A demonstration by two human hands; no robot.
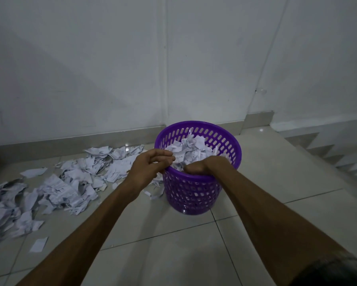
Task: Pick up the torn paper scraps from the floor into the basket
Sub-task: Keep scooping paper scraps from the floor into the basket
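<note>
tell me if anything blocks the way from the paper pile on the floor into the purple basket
Nothing visible does. The torn white paper scraps lie on bare tile left of the purple slotted plastic basket, whose top is open, though already heaped with scraps. Both hands, left hand and right hand, are at its rim.

Dim room; plain white walls [91, 69] meeting in a corner; glossy pale tiled floor [276, 172]; grey skirting [70, 139].

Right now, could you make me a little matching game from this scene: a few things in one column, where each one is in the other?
Things:
1. purple basket
2. big scrap pile
3. left hand
4. right hand

Places:
A. spread on the floor, left of the basket
B. standing on the tiled floor by the wall
C. fingers down inside the basket's near rim
D. at the basket's left rim, touching paper

Pairs: 1-B, 2-A, 3-D, 4-C
</note>
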